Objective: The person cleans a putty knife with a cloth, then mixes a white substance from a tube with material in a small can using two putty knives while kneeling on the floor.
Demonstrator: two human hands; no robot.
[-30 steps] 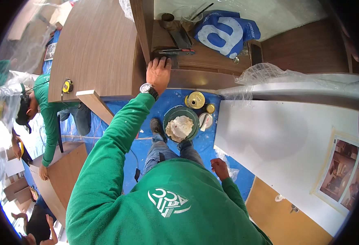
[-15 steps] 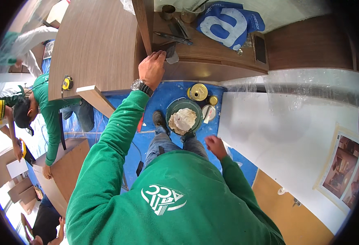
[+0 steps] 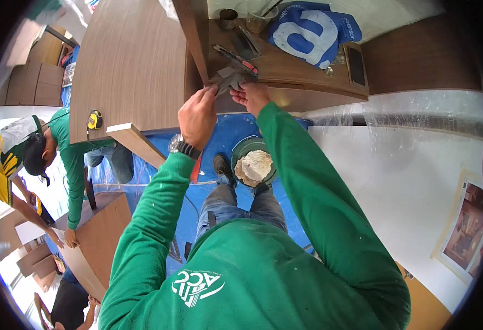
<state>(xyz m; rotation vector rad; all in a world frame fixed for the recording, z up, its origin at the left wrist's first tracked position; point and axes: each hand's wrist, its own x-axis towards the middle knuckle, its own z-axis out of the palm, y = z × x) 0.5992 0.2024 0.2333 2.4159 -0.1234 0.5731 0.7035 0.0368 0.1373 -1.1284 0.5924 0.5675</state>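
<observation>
Above the near edge of the brown wood-grain shelf (image 3: 285, 69), both my hands are closed on a crumpled grey sheet (image 3: 227, 80) that looks like sandpaper. My left hand (image 3: 197, 116) pinches its left side, close to the foot of an upright wooden panel (image 3: 191, 38). My right hand (image 3: 252, 98) grips the right side with bent fingers. Just beyond the sheet lies a utility knife (image 3: 236, 59) with a red end. Flat dark blades (image 3: 247, 44) rest behind it. Fingers hide part of the sheet.
A tape measure (image 3: 94, 120) sits on the wooden top at left. Below my hands, a bucket of pale paste (image 3: 254, 166) stands by my feet on blue floor covering. A blue bag (image 3: 307, 33) and phone (image 3: 355, 67) lie on the shelf. Co-workers (image 3: 60, 148) handle a wooden box at left.
My right hand has come up from beside my body to the shelf and taken hold of the grey sheet. My left hand has drawn slightly nearer to me. The view has shifted a little.
</observation>
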